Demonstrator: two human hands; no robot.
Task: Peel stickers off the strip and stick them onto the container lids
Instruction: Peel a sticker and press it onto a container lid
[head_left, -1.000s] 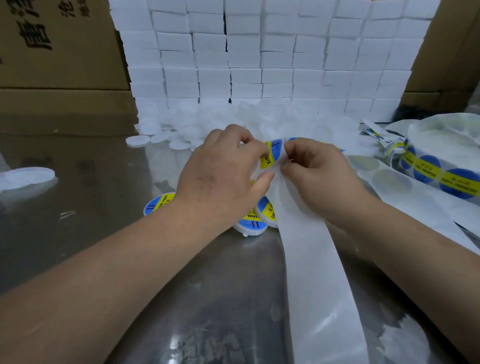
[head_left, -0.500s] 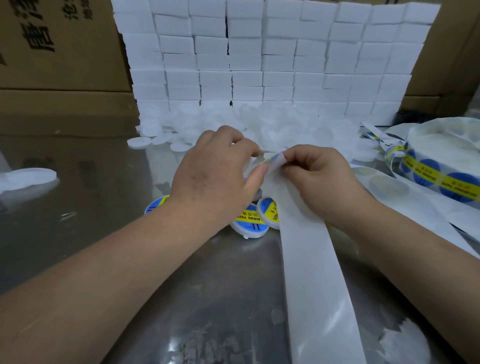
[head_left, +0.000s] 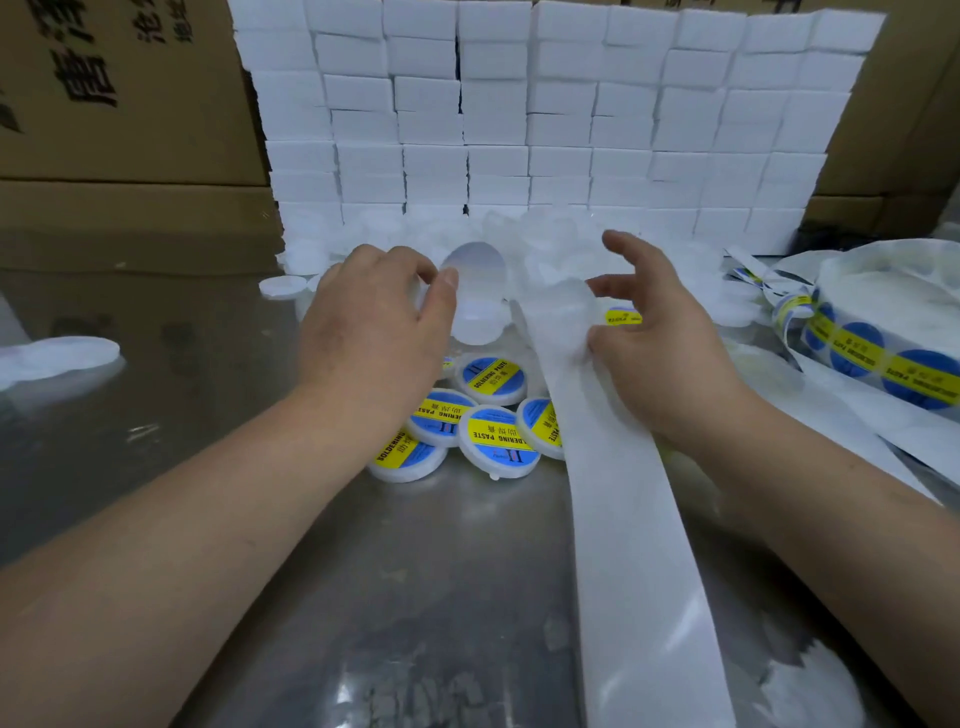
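Note:
My left hand (head_left: 374, 327) grips a blank white lid (head_left: 475, 291) between thumb and curled fingers, just above the table. My right hand (head_left: 654, 338) is beside it with its fingers spread, and its thumb touches the top edge of the white backing strip (head_left: 634, 545). That strip runs from the hands down toward me. A blue and yellow sticker (head_left: 622, 316) shows under the right fingers; I cannot tell whether it sticks to a finger. Several labelled lids (head_left: 496, 436) lie in a cluster below the hands.
A heap of blank white lids (head_left: 550, 234) lies behind the hands against a wall of stacked white boxes (head_left: 519, 114). A sticker roll (head_left: 872, 353) and loose strip sit at the right. Cardboard boxes (head_left: 119, 104) stand at the left, and more white lids (head_left: 57, 353) lie on the steel table (head_left: 208, 364).
The hands have come apart from the strip's top. My left hand now grips a blank lid, and my right hand has spread its fingers.

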